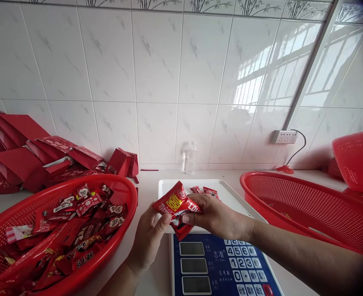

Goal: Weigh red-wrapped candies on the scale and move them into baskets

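Above a digital scale [192,237] I hold a red candy packet [175,200] with yellow and white print. My left hand [147,238] grips its left end between thumb and fingers. From the other side, my right hand [218,216] closes on the packet, thumb in front. A second red wrapper [183,232] shows just under my thumbs; whether it is separate is unclear. Small red packets [210,191] lie on the white scale pan [231,190], partly hidden behind my right hand. The scale's displays look blank.
At left, a red basket [134,201] holds many wrapped candies [85,222]. Folded red boxes [21,152] pile behind it. Another red basket [246,179] stands at right, below a tilted red basket [359,160]. A clear bottle [191,158] and a power socket [285,137] are by the tiled wall.
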Demonstrator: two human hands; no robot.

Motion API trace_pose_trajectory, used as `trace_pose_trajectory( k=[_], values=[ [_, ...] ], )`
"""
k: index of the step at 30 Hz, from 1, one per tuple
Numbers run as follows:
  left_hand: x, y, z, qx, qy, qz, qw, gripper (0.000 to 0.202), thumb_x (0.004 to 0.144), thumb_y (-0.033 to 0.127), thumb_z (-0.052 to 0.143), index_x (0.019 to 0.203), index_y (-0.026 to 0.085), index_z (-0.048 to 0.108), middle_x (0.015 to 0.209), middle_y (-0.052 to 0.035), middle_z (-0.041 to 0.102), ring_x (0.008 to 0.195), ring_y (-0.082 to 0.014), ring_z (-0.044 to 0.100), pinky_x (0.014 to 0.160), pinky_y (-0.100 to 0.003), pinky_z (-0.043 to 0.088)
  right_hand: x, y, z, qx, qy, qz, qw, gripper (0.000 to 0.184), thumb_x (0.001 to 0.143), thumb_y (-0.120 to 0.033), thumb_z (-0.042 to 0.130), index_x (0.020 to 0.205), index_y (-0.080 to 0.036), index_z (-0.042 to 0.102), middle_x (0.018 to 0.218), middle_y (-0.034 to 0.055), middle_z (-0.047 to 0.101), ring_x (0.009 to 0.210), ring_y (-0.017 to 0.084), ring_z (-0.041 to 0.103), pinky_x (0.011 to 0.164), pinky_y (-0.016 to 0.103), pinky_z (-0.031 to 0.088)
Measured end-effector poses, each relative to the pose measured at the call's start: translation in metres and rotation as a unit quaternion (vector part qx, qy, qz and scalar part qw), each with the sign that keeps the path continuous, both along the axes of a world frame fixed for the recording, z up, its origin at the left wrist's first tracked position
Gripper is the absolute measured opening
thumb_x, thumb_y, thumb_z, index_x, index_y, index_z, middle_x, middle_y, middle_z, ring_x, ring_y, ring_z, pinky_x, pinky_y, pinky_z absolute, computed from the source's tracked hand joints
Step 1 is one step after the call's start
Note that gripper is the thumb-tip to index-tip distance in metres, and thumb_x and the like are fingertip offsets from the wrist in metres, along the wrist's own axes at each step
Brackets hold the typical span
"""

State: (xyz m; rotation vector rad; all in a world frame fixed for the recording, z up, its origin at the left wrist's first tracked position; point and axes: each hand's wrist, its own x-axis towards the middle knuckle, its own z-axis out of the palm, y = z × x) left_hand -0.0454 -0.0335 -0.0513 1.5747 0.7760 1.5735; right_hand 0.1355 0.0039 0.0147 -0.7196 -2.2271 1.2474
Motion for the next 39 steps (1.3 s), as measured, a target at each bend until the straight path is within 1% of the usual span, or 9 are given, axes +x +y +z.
trace_pose_trajectory(
  k=[2, 5, 12, 18, 23, 27, 33, 36, 39],
  values=[
    [0.0, 0.001, 0.0, -0.016, 0.0, 0.003, 1.0, 0.041, 0.09, 0.049, 0.057, 0.112, 0.017, 0.067, 0.108, -0.0081, 0.071, 0.104, -0.0272, 0.062, 0.091, -0.035, 0.047, 0.001, -0.001, 0.0, 0.005, -0.011, -0.009, 1.0, 0.025, 0.083, -0.039, 0.068, 0.083, -0.014, 0.062, 0.078, 0.0022, 0.061, 0.071, 0.015, 0.053, 0.067, 0.028, 0.044],
    [0.0, 0.002, -0.001, -0.046, -0.016, 0.011, 0.999, 0.038, 0.09, 0.048, 0.057, 0.107, 0.017, 0.07, 0.101, -0.007, 0.072, 0.098, -0.0267, 0.064, 0.086, -0.035, 0.05, 0.001, -0.001, -0.003, -0.031, -0.017, -0.027, 0.999, 0.03, 0.078, -0.043, 0.073, 0.079, -0.016, 0.061, 0.073, -0.0004, 0.06, 0.066, 0.013, 0.051, 0.063, 0.026, 0.041],
    [0.0, 0.004, -0.004, -0.027, -0.043, 0.086, 0.995, 0.039, 0.088, 0.051, 0.059, 0.105, 0.019, 0.071, 0.092, -0.0057, 0.074, 0.091, -0.0255, 0.066, 0.082, -0.033, 0.052, -0.003, 0.004, -0.014, -0.081, 0.038, -0.035, 0.995, 0.048, 0.073, -0.058, 0.075, 0.091, -0.015, 0.064, 0.084, 0.0035, 0.065, 0.077, 0.016, 0.056, 0.072, 0.028, 0.044],
    [0.002, 0.003, -0.002, -0.022, -0.022, 0.019, 0.999, 0.042, 0.087, 0.052, 0.06, 0.109, 0.018, 0.069, 0.1, -0.0082, 0.073, 0.102, -0.0291, 0.064, 0.088, -0.038, 0.05, -0.004, 0.002, -0.015, -0.026, 0.034, -0.052, 0.998, 0.047, 0.084, -0.062, 0.06, 0.082, -0.015, 0.062, 0.075, 0.0014, 0.061, 0.069, 0.014, 0.053, 0.068, 0.028, 0.043],
    [0.004, 0.001, 0.003, -0.046, -0.008, -0.027, 0.999, 0.032, 0.088, 0.044, 0.061, 0.106, 0.019, 0.071, 0.098, -0.0069, 0.073, 0.107, -0.0292, 0.062, 0.095, -0.04, 0.047, -0.003, -0.003, -0.008, -0.027, 0.051, -0.029, 0.998, 0.042, 0.081, -0.056, 0.066, 0.077, -0.015, 0.057, 0.069, -0.0016, 0.053, 0.064, 0.012, 0.045, 0.061, 0.026, 0.039],
    [0.005, -0.003, 0.008, -0.035, 0.003, -0.024, 0.999, 0.032, 0.089, 0.043, 0.059, 0.105, 0.019, 0.071, 0.099, -0.007, 0.074, 0.104, -0.0293, 0.064, 0.092, -0.039, 0.05, -0.003, -0.005, -0.009, -0.024, 0.055, -0.027, 0.998, 0.039, 0.082, -0.053, 0.067, 0.078, -0.015, 0.057, 0.069, -0.0016, 0.054, 0.064, 0.012, 0.046, 0.061, 0.026, 0.04],
    [0.001, -0.004, 0.007, -0.025, 0.015, 0.018, 0.999, 0.032, 0.09, 0.042, 0.058, 0.104, 0.017, 0.072, 0.1, -0.007, 0.074, 0.101, -0.028, 0.065, 0.087, -0.034, 0.051, -0.007, -0.004, -0.018, -0.069, 0.081, 0.01, 0.994, 0.039, 0.089, -0.054, 0.059, 0.1, -0.017, 0.065, 0.092, 0.0048, 0.066, 0.089, 0.019, 0.06, 0.086, 0.035, 0.048],
    [0.002, -0.004, 0.006, -0.03, 0.003, -0.001, 1.0, 0.03, 0.088, 0.037, 0.062, 0.109, 0.018, 0.07, 0.102, -0.0065, 0.074, 0.103, -0.0278, 0.064, 0.087, -0.032, 0.05, -0.011, -0.005, -0.021, -0.073, 0.09, 0.016, 0.993, 0.041, 0.084, -0.055, 0.065, 0.101, -0.017, 0.065, 0.095, 0.0052, 0.066, 0.092, 0.02, 0.06, 0.088, 0.035, 0.048],
    [0.004, -0.003, 0.005, -0.036, -0.011, -0.012, 0.999, 0.031, 0.087, 0.037, 0.064, 0.111, 0.018, 0.07, 0.1, -0.0066, 0.074, 0.103, -0.0281, 0.064, 0.087, -0.033, 0.05, -0.015, -0.006, -0.021, -0.058, 0.094, -0.012, 0.994, 0.041, 0.081, -0.056, 0.068, 0.094, -0.017, 0.065, 0.09, 0.0037, 0.065, 0.088, 0.019, 0.06, 0.084, 0.033, 0.049]
  ],
)
